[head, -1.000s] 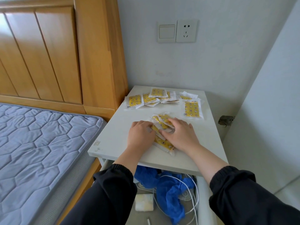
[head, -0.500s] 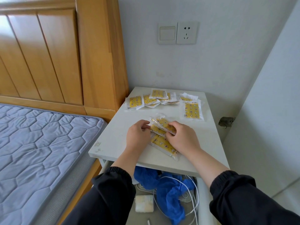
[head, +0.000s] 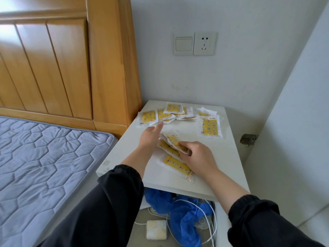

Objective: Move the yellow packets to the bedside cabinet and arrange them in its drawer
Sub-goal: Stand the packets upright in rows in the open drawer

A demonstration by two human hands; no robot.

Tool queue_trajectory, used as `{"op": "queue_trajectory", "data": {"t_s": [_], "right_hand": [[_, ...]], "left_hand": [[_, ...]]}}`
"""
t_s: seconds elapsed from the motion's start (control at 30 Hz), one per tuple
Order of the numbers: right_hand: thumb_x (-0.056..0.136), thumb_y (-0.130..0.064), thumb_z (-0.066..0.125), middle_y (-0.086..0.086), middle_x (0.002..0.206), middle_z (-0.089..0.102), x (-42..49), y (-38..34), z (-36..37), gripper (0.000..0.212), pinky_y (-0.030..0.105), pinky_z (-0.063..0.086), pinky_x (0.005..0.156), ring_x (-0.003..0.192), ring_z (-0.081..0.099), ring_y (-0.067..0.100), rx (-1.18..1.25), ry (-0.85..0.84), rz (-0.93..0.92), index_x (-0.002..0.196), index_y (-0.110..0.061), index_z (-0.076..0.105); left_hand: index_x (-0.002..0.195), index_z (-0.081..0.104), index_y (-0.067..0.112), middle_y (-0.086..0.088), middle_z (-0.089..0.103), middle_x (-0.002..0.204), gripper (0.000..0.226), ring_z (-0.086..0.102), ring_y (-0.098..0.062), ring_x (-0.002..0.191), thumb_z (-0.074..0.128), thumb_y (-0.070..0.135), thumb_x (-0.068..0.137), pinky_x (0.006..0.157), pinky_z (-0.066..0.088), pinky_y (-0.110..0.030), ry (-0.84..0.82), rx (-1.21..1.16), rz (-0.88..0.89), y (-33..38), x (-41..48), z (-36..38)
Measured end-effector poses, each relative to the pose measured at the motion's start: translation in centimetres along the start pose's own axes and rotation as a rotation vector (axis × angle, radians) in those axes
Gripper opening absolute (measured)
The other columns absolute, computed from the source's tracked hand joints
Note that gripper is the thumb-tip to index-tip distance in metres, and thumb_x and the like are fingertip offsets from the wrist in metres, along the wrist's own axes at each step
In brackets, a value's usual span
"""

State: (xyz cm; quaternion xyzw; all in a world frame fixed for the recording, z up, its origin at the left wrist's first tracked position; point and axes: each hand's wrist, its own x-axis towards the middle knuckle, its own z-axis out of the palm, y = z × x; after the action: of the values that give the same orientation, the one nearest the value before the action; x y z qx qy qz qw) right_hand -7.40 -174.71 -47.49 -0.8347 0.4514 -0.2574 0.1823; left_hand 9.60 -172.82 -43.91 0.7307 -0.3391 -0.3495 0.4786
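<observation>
The yellow packets (head: 173,150) I am handling form a small fanned stack on the near middle of the bedside cabinet top (head: 122,157). My right hand (head: 197,157) grips this stack, with the fingers curled over its upper packets. My left hand (head: 150,138) sits just left of the stack, fingers straight and holding nothing. Its tip is just beside the back row of packets (head: 170,113), which lie overlapping along the far edge by the wall. A single packet (head: 210,128) lies flat on the far right, apart from the rest. Below the top, the drawer (head: 138,237) stands pulled out toward me. In it lie crumpled blue material (head: 185,214), looped white cables (head: 211,223) over and beside it, and a white block (head: 156,227) at the front left.
</observation>
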Motion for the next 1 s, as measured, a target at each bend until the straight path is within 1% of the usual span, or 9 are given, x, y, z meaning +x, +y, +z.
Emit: {"op": "queue_trajectory", "data": {"t_s": [0.13, 0.27, 0.33, 0.4, 0.53, 0.7, 0.8, 0.9, 1.0], "right_hand": [[0.086, -0.049, 0.059, -0.006, 0.120, 0.060, 0.0, -0.2, 0.0, 0.050, 0.018, 0.037, 0.086, 0.112, 0.051, 0.009, 0.030, -0.054, -0.069, 0.130, -0.026, 0.057], [0.091, -0.051, 0.046, -0.002, 0.144, 0.045, 0.1, -0.3, -0.1, 0.059, 0.017, 0.023, 0.100, 0.134, 0.032, 0.010, 0.046, -0.047, -0.130, 0.137, -0.016, 0.049], [0.094, -0.045, 0.050, 0.000, 0.147, 0.039, 0.3, 0.1, -0.1, 0.057, 0.021, 0.022, 0.106, 0.137, 0.028, 0.012, 0.120, 0.016, -0.054, 0.142, -0.015, 0.041], [0.092, -0.045, 0.053, -0.001, 0.147, 0.037, 0.5, 0.3, 0.0, 0.065, 0.027, 0.025, 0.108, 0.137, 0.030, 0.014, 0.215, 0.037, 0.074, 0.146, -0.017, 0.031], [0.090, -0.039, 0.059, -0.003, 0.116, 0.055, 0.9, 0.5, -0.1, 0.054, 0.026, 0.040, 0.088, 0.111, 0.052, 0.016, 0.313, 0.065, 0.178, 0.138, -0.019, 0.044], [0.089, -0.025, 0.063, -0.010, 0.082, 0.063, 0.8, 0.7, -0.3, 0.006, 0.019, 0.043, 0.062, 0.078, 0.058, 0.009, 0.454, 0.157, 0.158, 0.090, -0.019, 0.063], [0.090, -0.024, 0.061, -0.006, 0.064, 0.054, 0.7, 0.8, -0.3, 0.022, 0.022, 0.038, 0.054, 0.059, 0.049, 0.010, 0.502, 0.154, 0.155, 0.070, -0.017, 0.053], [0.089, -0.023, 0.063, -0.005, 0.073, 0.062, 0.6, 0.6, -0.3, 0.016, 0.018, 0.042, 0.056, 0.065, 0.058, 0.010, 0.500, 0.105, 0.135, 0.078, -0.016, 0.055], [0.089, -0.017, 0.063, 0.000, 0.083, 0.066, 0.7, 1.0, -0.1, 0.010, 0.016, 0.045, 0.059, 0.076, 0.062, 0.013, 0.479, 0.170, 0.149, 0.088, -0.009, 0.057]], "left_hand": [[0.146, 0.036, 0.022, 0.002, 0.055, 0.108, 0.081, 0.056, -0.017, 0.101, 0.078, 0.035, 0.077, 0.084, 0.044, -0.026, 0.065, 0.127, 0.085, -0.8, -0.1, 0.2], [0.145, 0.039, 0.022, -0.003, 0.058, 0.108, 0.079, 0.060, -0.015, 0.087, 0.079, 0.013, 0.077, 0.069, 0.046, -0.020, 0.112, -0.068, 0.077, -0.3, -0.1, -0.1], [0.143, 0.041, 0.023, -0.005, 0.059, 0.109, 0.074, 0.055, -0.006, 0.074, 0.076, 0.011, 0.080, 0.056, 0.043, -0.014, 0.124, -0.079, 0.106, 0.1, -0.1, -0.2], [0.142, 0.044, 0.024, -0.004, 0.059, 0.105, 0.070, 0.053, -0.003, 0.073, 0.076, 0.010, 0.081, 0.059, 0.044, -0.014, 0.132, -0.087, 0.140, 0.2, -0.1, -0.2], [0.133, 0.053, 0.025, 0.000, 0.059, 0.092, 0.058, 0.063, -0.011, 0.080, 0.075, 0.009, 0.081, 0.067, 0.056, -0.025, 0.060, -0.232, 0.108, 0.4, -0.8, 0.4], [0.113, 0.069, 0.015, -0.001, 0.073, 0.089, 0.029, 0.072, -0.017, 0.079, 0.072, 0.016, 0.084, 0.071, 0.060, -0.036, 0.007, -0.314, 0.044, -0.1, -1.5, 1.5], [0.096, 0.069, 0.019, -0.003, 0.073, 0.088, 0.011, 0.072, -0.019, 0.080, 0.072, 0.016, 0.085, 0.065, 0.060, -0.032, 0.032, -0.412, 0.053, -0.1, -1.8, 2.1], [0.102, 0.064, 0.020, -0.003, 0.072, 0.089, 0.021, 0.072, -0.020, 0.082, 0.073, 0.014, 0.084, 0.067, 0.060, -0.035, 0.063, -0.539, 0.062, 0.2, -2.0, 2.7], [0.090, 0.069, 0.016, -0.006, 0.073, 0.090, 0.006, 0.072, -0.024, 0.083, 0.072, 0.018, 0.084, 0.068, 0.060, -0.035, 0.027, -0.451, 0.096, 0.3, -2.3, 3.3]]}}
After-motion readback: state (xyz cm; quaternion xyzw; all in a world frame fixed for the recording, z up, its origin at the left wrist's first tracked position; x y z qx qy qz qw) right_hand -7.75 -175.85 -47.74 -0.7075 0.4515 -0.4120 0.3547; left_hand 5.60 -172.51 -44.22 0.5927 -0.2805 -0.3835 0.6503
